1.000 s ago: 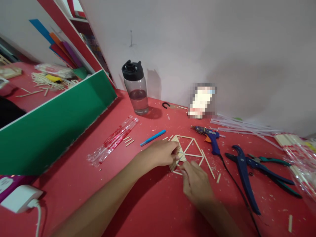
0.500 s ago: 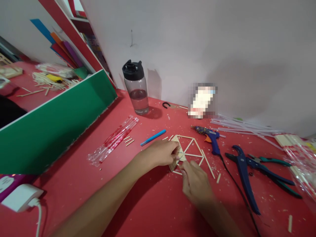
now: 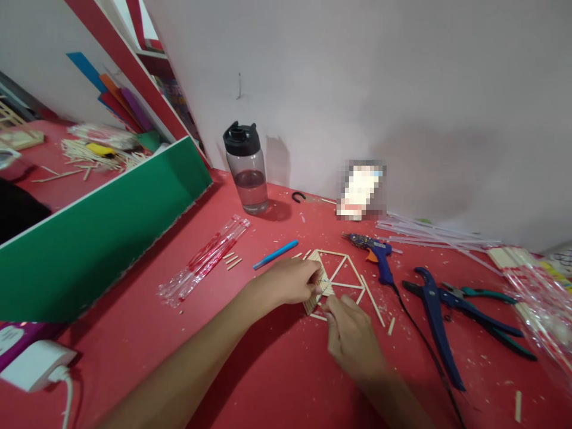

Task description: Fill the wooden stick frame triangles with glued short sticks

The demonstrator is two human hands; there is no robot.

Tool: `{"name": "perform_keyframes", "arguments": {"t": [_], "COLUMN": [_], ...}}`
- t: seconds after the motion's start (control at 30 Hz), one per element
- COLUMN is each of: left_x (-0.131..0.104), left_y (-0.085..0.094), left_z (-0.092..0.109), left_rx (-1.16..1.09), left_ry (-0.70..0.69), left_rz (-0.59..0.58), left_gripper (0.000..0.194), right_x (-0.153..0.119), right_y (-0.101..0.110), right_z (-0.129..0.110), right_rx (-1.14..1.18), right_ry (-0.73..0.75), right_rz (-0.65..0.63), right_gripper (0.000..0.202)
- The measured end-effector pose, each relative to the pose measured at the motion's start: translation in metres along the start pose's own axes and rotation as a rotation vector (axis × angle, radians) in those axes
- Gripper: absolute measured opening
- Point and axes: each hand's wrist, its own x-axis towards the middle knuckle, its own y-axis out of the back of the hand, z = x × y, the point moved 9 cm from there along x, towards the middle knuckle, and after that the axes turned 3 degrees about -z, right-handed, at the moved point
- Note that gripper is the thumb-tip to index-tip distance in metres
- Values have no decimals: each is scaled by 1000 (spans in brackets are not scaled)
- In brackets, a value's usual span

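On the red table lies a frame of thin wooden sticks (image 3: 347, 285), many-sided with spokes, partly covered on its left by a panel of sticks laid side by side (image 3: 314, 260). My left hand (image 3: 290, 281) is closed at the panel, fingers curled down over its middle. Close beside it, my right hand (image 3: 351, 330) is closed in a pinch at the panel's lower right edge. Whatever lies between its fingertips is too small and hidden to make out. Short stick pieces (image 3: 233, 260) and a blue pen (image 3: 276, 254) lie left of the frame.
A hot glue gun (image 3: 374, 255), blue-handled cutters (image 3: 433, 322) and green-handled pliers (image 3: 487, 292) lie to the right. Behind stand a water bottle (image 3: 246, 170) and a blurred phone (image 3: 360, 189). Glue sticks (image 3: 429, 235) line the wall; a green divider (image 3: 111, 223) borders the left.
The whole view has shifted slightly, with objects sitting a little lower in the picture. Both hands keep nearly the same hold at the panel; only small finger movement shows.
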Motion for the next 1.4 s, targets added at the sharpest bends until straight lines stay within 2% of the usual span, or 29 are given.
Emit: {"name": "perform_keyframes", "arguments": {"t": [0.27, 0.47, 0.6, 0.7, 0.8, 0.93, 1.1, 1.23, 1.4], "left_x": [1, 2, 0, -2, -4, -3, -2, -2, -2], "left_y": [-1, -1, 1, 4, 4, 4, 3, 2, 3], "left_z": [-1, -1, 3, 6, 8, 8, 6, 5, 4], "left_rx": [12, 14, 20, 34, 37, 34, 43, 49, 49], "left_ry": [-9, -18, -53, -66, -53, -39, -44, -43, -34], "left_rz": [14, 20, 37, 38, 18, 5, 8, 7, 15], "left_gripper": [12, 11, 10, 10, 9, 7, 9, 9, 11], "right_x": [-3, -1, -2, -4, -2, 0, -1, -1, 0], "right_y": [-3, -3, -2, 0, 0, -3, -6, -2, -3], "right_z": [14, 6, 12, 24, 26, 20, 17, 20, 22], "right_rx": [101, 90, 257, 358, 283, 182, 166, 200, 129], "right_ry": [-99, -53, -99, -185, -196, -174, -166, -185, -210], "right_rz": [-2, -50, -87, -43, -3, -12, -60, -28, -17], "right_gripper": [18, 19, 16, 14, 15, 16, 15, 14, 15]}}
